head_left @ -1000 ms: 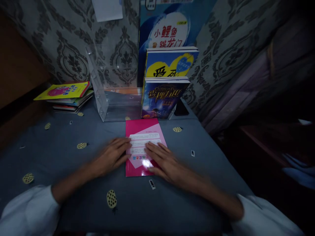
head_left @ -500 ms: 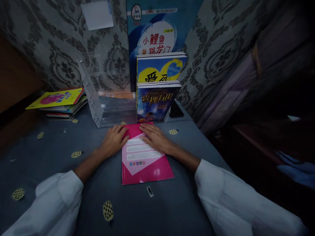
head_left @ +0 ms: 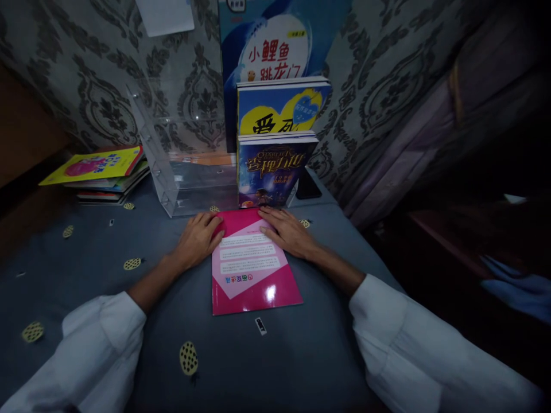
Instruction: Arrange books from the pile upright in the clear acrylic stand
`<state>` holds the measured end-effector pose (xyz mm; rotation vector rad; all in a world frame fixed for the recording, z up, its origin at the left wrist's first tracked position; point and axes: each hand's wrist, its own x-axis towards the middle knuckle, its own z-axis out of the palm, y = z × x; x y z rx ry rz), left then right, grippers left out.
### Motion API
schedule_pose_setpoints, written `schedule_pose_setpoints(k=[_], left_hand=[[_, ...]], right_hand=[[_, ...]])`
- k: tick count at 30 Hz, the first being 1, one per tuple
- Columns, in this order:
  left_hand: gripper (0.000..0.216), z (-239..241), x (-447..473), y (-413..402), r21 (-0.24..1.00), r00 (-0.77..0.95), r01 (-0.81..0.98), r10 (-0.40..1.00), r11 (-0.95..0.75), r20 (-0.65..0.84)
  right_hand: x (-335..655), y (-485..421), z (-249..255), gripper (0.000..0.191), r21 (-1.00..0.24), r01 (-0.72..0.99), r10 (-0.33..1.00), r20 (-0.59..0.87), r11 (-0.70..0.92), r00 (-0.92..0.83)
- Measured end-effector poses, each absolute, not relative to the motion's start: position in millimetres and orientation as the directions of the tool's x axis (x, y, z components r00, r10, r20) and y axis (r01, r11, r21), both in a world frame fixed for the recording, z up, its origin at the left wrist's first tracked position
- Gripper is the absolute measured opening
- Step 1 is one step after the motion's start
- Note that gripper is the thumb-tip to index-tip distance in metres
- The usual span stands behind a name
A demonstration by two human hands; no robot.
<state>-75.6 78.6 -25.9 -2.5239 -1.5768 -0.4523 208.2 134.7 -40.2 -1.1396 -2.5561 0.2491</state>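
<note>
A pink book (head_left: 258,295) with a paler panel of small printed text lies flat on the cloth, its lettering upside down to me. My left hand (head_left: 199,240) rests along its left edge, fingers stretched toward the far left corner and thumb on the cover. On the far right part lies my right hand (head_left: 291,232), palm down with the fingers extended. Neither hand grips the book. Just beyond its far edge, a dark blue book (head_left: 271,172) leans in a clear acrylic rack (head_left: 166,189).
Behind the dark blue book stand a blue-and-yellow book (head_left: 275,106) and a taller blue book (head_left: 275,43). Several stacked books lie at the left, topped by a yellow one (head_left: 99,166). A black phone-like object (head_left: 309,187) sits right of the rack. The table's right edge (head_left: 370,241) borders darkness.
My right hand has slid right across the cover, uncovering more of the pale panel. My left hand stays at the left edge. The whole view has shifted slightly.
</note>
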Motion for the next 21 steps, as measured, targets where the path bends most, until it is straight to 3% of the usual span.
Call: schedule_pose_setpoints(k=[11, 21], left_hand=[[0.047, -18, -71, 93, 0.041, 0.525, 0.835, 0.816, -0.549, 0.242], [0.040, -9, -40, 102, 0.012, 0.526, 0.841, 0.824, -0.540, 0.210]], right_hand=[[205, 131, -38, 0.052, -0.264, 0.715, 0.762, 0.210, 0.648, -0.613], [206, 129, -36, 0.052, -0.296, 0.698, 0.758, 0.222, 0.651, -0.613]])
